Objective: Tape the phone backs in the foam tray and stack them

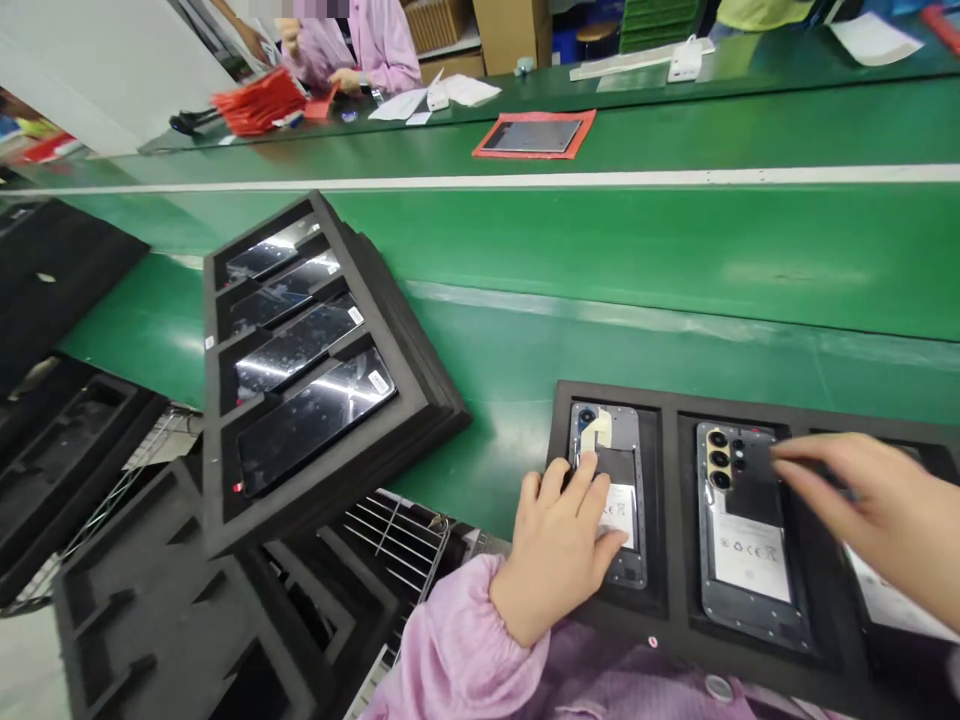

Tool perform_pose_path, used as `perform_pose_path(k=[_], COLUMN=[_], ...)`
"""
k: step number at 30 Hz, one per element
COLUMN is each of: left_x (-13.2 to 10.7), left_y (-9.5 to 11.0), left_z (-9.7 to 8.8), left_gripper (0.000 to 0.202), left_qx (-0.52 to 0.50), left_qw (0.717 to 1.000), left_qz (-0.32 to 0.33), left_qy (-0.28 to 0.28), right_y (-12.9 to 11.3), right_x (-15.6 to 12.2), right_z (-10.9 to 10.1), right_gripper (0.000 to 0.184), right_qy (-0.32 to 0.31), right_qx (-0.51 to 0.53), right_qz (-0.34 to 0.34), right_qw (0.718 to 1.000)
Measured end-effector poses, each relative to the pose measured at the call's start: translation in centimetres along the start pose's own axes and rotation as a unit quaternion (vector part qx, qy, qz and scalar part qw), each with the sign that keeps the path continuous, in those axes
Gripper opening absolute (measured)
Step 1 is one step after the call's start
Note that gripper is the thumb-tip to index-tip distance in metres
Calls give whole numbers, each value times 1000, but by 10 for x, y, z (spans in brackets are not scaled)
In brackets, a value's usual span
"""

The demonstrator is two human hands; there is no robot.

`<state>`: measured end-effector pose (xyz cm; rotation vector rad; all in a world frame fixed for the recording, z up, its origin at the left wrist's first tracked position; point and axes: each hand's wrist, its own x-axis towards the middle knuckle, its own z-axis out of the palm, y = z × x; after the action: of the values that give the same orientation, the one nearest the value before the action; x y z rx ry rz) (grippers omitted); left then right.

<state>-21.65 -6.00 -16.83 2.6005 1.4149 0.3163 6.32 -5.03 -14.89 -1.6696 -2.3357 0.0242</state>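
Observation:
My left hand (559, 540) lies with fingers spread over an opened phone (626, 465) that has its battery showing and a strip of cream tape near its camera. That phone sits in the leftmost slot of a black foam tray (671, 600). My right hand (862, 500) is closed, thumb and forefinger pinched at the upper right edge of the middle phone (750, 550); whatever is between the fingertips is too small to make out. The middle phone has three gold-framed lenses and a white battery label. Under my right hand, a third phone (885, 590) is mostly hidden.
Left of the tray, a tilted foam stack (420, 400) carries several glossy phone screens (315, 420). Empty foam trays (172, 600) lie below on a wire rack (394, 545). Across the green bench (675, 250), a co-worker (382, 50) sits by red sheets (259, 102).

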Motion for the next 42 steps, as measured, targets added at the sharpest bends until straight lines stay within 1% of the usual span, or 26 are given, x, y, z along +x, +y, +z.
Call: perform_pose_path(k=[1,2,3,4,6,9,12,16,20,23,26,29,31,37,42], left_x=[0,-2,-3,-4,-7,-10,-12,-13,-12,-10,-9,-9,-9,-10,-9], left_y=[0,1,1,1,2,3,3,1,3,6,8,8,8,8,7], left_z=[2,4,5,7,8,9,9,9,7,7,6,7,7,7,10], left_gripper=[37,37,36,35,33,30,28,30,34,35,37,37,37,39,37], left_qx=[9,14,18,19,15,1,-15,-33,-5,20,35,37,37,31,25], left_qw=[1000,1000,1000,999,999,999,999,998,999,999,998,998,998,998,997], left_qz=[-2,-3,-4,-5,-8,-11,-18,-22,-23,-29,-28,-23,-22,-17,-21], left_qy=[6,13,20,25,30,39,44,45,28,27,40,48,51,53,72], right_y=[-14,-28,-41,-52,-69,-80,-82,-81,-83,-89,-99,-107,-109,-111,-110], right_x=[18,34,48,60,75,84,86,88,88,77,58,40,35,34,36], right_z=[6,12,19,26,38,51,57,60,57,50,41,35,35,40,33], right_gripper=[44,41,37,32,21,14,13,17,24,32,40,42,40,42,42], right_qy=[33,45,43,41,24,7,5,17,33,47,50,46,43,45,44], right_qx=[19,32,39,45,45,11,-28,-37,-27,-17,-3,12,19,28,22], right_qz=[-53,-85,-120,-142,-160,-160,-184,-217,-227,-250,-268,-262,-257,-255,-242], right_qw=[998,995,991,988,986,987,983,975,973,967,962,964,965,965,969])
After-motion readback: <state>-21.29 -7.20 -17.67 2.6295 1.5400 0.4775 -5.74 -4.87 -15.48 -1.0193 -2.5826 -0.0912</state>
